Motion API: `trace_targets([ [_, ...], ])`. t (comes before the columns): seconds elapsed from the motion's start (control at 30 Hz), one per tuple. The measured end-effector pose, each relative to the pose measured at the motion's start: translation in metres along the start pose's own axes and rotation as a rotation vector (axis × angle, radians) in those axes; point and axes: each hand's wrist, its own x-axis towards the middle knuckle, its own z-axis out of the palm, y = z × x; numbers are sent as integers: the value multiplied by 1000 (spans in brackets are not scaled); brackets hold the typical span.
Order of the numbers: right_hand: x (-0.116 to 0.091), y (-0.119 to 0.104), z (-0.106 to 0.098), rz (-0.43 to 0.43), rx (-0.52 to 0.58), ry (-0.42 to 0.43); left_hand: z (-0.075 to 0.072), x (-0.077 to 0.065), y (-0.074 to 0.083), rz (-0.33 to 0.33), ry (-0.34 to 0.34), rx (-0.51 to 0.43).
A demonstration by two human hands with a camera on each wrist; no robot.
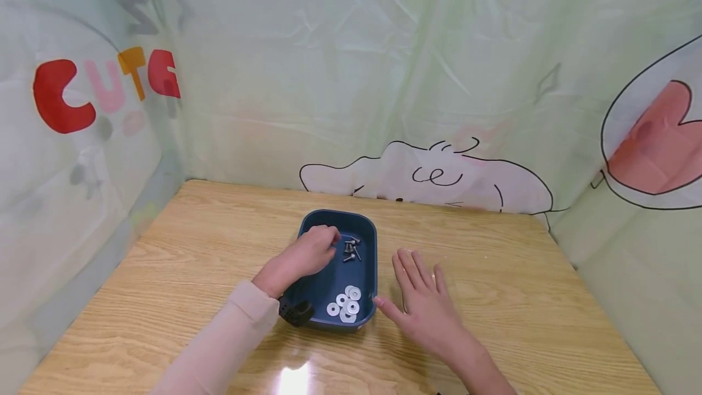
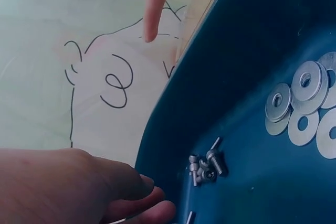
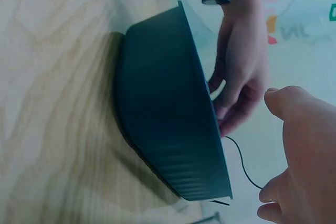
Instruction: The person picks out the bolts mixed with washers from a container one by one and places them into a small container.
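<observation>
A dark blue bin (image 1: 323,279) stands on the table. Small metal screws (image 1: 350,249) lie in a loose pile toward its far end. Near its close end sit several flat washers (image 1: 345,305), partly overlapping. My left hand (image 1: 315,249) reaches over the bin's left side, fingers bent down beside the screws. In the left wrist view, its thumb (image 2: 126,182) lies close to the fingertips, and whether anything is between them is hidden. Right of the bin, my right hand (image 1: 428,309) hovers with fingers extended and spread, its thumb close to the rim.
A wood-grain table (image 1: 219,224) bears the bin. Fabric with printed drawings (image 1: 351,78) walls the back and both sides. A faint clear edge (image 3: 210,219) shows near the bin in the right wrist view; its kind is unclear. A black band (image 1: 296,311) is on the left wrist.
</observation>
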Motion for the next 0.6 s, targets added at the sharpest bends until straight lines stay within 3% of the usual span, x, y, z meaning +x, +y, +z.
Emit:
trace_targets([
  [0.33, -2, -8, 10, -8, -4, -27, 5, 7, 7, -5, -17, -35],
  [0.6, -2, -14, 15, 12, -32, -61, 10, 17, 13, -69, -55, -35],
])
